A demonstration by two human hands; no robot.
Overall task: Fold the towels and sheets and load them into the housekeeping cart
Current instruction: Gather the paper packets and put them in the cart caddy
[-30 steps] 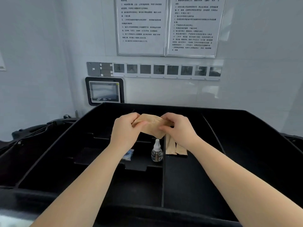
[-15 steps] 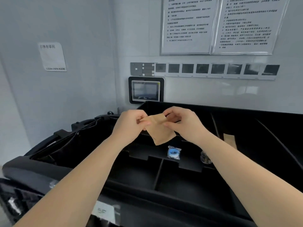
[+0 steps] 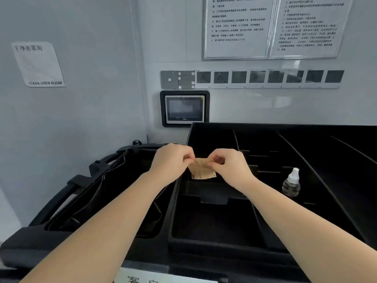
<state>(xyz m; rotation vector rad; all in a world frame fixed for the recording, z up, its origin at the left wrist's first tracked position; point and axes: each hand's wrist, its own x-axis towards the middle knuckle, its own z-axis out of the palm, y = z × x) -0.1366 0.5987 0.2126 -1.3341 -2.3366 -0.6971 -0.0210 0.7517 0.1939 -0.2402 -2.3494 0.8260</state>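
**Inspector:** Brown, paper-like packet [image 3: 202, 170], head view: held in the air over the near-left corner of the black cart tray [image 3: 214, 227]. Left hand [image 3: 171, 160] and right hand [image 3: 228, 164] sit close together, each pinching its top edge.

**Clerk:** Handling?

**Inspector:** I judge it light, thin and easily creased; the upper corners are the sensible hold. A small clear bottle [image 3: 290, 183] stands well to the right in the tray. No towels or sheets are visible. The black bag [image 3: 106, 201] hangs open at the left.
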